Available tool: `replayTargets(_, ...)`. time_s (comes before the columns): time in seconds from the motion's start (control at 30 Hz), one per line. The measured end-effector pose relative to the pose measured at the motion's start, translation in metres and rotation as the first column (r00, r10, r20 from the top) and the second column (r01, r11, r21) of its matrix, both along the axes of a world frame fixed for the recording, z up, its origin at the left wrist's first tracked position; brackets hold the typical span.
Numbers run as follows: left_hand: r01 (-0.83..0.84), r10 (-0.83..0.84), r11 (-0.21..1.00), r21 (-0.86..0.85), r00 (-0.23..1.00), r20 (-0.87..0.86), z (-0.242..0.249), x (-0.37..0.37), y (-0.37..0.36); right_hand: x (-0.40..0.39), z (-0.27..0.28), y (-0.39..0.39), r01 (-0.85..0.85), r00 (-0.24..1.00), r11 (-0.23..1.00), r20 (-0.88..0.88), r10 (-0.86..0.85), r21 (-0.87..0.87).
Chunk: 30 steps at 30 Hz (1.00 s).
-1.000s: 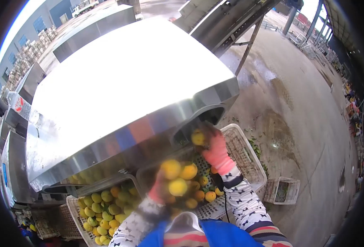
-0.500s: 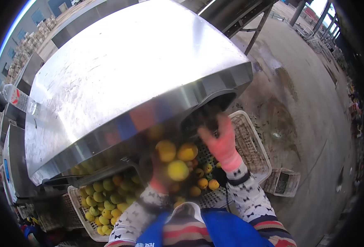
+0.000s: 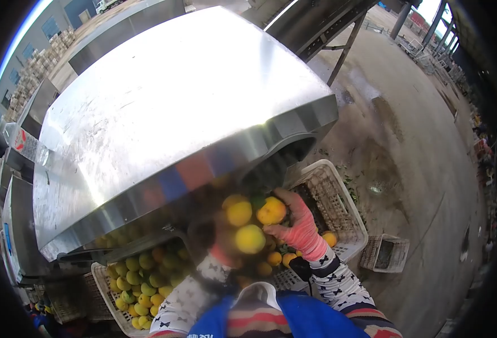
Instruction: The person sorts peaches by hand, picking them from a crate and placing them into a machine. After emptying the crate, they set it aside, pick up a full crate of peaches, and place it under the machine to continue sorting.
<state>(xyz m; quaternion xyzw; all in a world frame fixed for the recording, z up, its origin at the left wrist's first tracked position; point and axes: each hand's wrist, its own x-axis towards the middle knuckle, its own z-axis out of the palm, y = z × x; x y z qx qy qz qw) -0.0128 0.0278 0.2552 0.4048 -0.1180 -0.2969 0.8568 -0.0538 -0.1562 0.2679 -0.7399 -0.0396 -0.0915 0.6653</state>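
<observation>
My right hand (image 3: pixel 299 224), in a pink glove, has thumb and fingers around an orange-yellow fruit (image 3: pixel 271 212). Directly left of it are two more round fruits, an orange one (image 3: pixel 238 210) and a yellower one (image 3: pixel 250 239), held up against my left hand (image 3: pixel 222 254). Blur and these fruits hide most of the left hand's fingers. Below both hands, loose orange fruits (image 3: pixel 288 259) lie in a pale plastic crate (image 3: pixel 356 225). A dark chute opening (image 3: pixel 293 151) in the metal machine is above that crate.
The machine's shiny metal top (image 3: pixel 175 96) fills the space ahead. A second crate (image 3: pixel 103 290) full of greenish-yellow fruits (image 3: pixel 147 287) sits at lower left. A clear bottle (image 3: pixel 28 145) is at the machine's left edge. A smaller crate (image 3: pixel 384 253) rests on the concrete floor.
My right hand has come down and left from beside the chute, its spread fingers closing around one of the fruits. The other two fruits have shifted slightly right with my left hand.
</observation>
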Motion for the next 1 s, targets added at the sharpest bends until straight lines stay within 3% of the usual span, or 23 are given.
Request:
replayTargets(0.03,-0.018,0.016,0.999,-0.033,0.998,-0.060,0.002,0.001,-0.001,0.002,0.001,-0.003,0.011,0.999,0.998,-0.050,-0.007,0.064)
replayTargets(0.07,-0.053,0.011,0.980,-0.191,0.977,-0.213,0.002,0.002,-0.003,0.004,0.002,-0.005,0.022,0.995,0.991,-0.104,-0.009,0.129)
replayTargets(0.13,-0.107,-0.007,0.931,-0.350,0.952,-0.308,0.005,0.000,0.001,0.007,0.007,-0.014,-0.006,0.998,0.996,-0.056,0.001,-0.092)
replayTargets(0.17,-0.100,0.005,0.926,-0.363,0.967,-0.255,0.010,-0.001,0.004,0.009,0.009,-0.016,-0.013,0.999,0.980,-0.032,0.007,-0.201)
replayTargets(0.37,0.033,-0.090,0.912,-0.410,0.989,-0.121,0.016,0.011,0.011,0.018,-0.001,-0.020,0.060,0.998,0.996,-0.003,-0.060,0.068)
replayTargets(0.47,-0.046,-0.019,0.977,-0.207,0.953,-0.301,-0.005,0.002,0.018,0.042,-0.004,-0.031,0.236,0.969,0.867,0.169,-0.179,-0.438)
replayTargets(0.57,-0.035,0.000,0.997,-0.071,0.899,-0.437,-0.031,-0.010,0.020,0.068,0.009,-0.027,0.123,0.989,0.808,0.002,-0.149,-0.576)
replayTargets(0.67,-0.015,0.036,0.999,0.052,0.899,-0.436,-0.021,-0.011,0.021,0.071,-0.008,-0.017,0.290,0.952,0.377,0.225,-0.206,-0.880)
replayTargets(0.77,-0.006,0.079,0.969,0.248,0.955,-0.287,-0.011,-0.006,0.024,0.073,-0.020,-0.006,0.374,0.923,0.515,0.256,-0.288,-0.771)
replayTargets(0.87,-0.030,0.078,0.920,0.391,0.991,-0.107,-0.010,-0.003,0.018,0.117,-0.034,-0.004,0.358,0.933,0.483,0.289,-0.213,-0.799)
replayTargets(0.93,-0.092,0.087,0.887,0.453,0.996,0.031,-0.013,0.004,0.010,0.118,-0.017,-0.023,0.277,0.958,0.664,0.253,-0.135,-0.695)
replayTargets(1.0,-0.158,0.050,0.817,0.555,0.978,0.204,-0.016,0.004,0.005,0.095,0.008,-0.024,0.126,0.991,0.871,0.098,-0.090,-0.474)
